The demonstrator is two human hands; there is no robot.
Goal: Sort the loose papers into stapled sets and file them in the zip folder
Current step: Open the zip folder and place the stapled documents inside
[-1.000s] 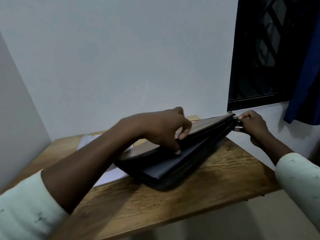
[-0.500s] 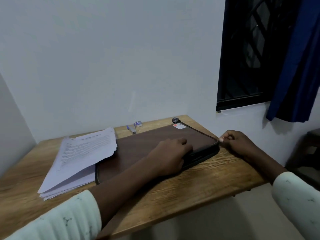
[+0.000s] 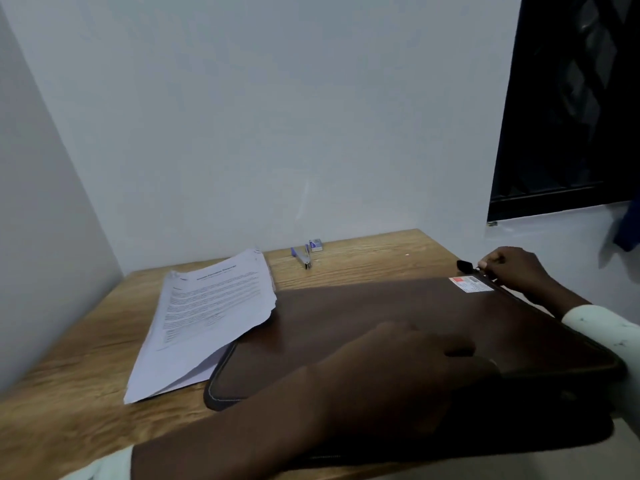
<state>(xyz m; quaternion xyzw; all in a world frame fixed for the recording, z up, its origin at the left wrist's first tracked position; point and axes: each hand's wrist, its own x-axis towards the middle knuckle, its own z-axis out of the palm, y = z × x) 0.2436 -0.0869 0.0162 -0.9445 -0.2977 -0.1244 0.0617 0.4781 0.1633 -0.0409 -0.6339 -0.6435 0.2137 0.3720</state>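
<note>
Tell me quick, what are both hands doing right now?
Left hand: open, resting flat on the zip folder.
Right hand: closed, pinching the zip pull at the folder's far corner.

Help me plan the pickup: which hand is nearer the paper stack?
Left. The left hand rests on the zip folder beside the paper stack; the right hand is at its far-right corner.

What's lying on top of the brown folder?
On the folder lie the left hand, one corner of the paper stack, and a sticker at its far corner. Whatever is inside or underneath is hidden.
</note>
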